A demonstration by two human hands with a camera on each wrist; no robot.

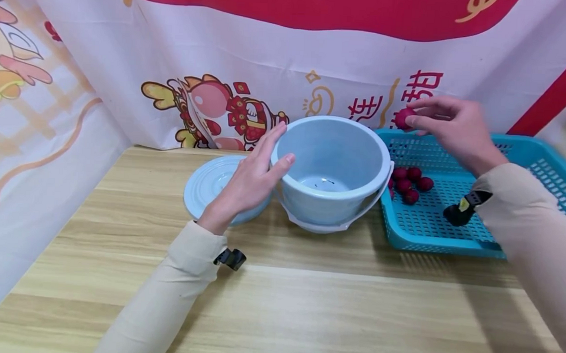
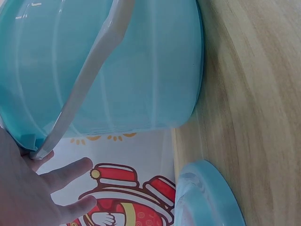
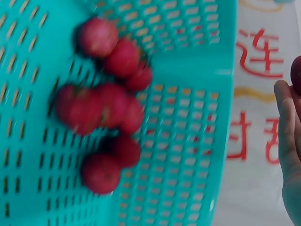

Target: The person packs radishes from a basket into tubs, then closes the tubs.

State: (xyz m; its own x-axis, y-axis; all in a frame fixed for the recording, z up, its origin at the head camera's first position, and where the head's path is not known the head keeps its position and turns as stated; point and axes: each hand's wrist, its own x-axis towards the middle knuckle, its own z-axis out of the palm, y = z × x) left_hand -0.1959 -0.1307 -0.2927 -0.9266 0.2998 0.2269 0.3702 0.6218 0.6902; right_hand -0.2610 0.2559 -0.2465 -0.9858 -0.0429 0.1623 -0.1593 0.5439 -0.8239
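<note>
My right hand (image 1: 453, 126) pinches a small round red radish (image 1: 404, 118) between thumb and fingers, above the back left corner of the turquoise plastic basket (image 1: 443, 245). In the right wrist view, that radish shows only at the right edge. Several more radishes (image 3: 101, 173) lie together at one end of the basket. My left hand (image 1: 251, 180) rests against the left side of the light blue bucket (image 1: 329, 207), near its rim, with fingers extended. The bucket stands upright without its lid; a few small dark marks show on its floor.
The round blue lid (image 1: 211, 181) lies on the wooden table (image 1: 277, 308) left of the bucket, partly under my left forearm. The bucket's pale handle (image 2: 89, 61) hangs down its front. A printed cloth (image 1: 250, 48) stands behind everything. The basket sits close to the bucket's right.
</note>
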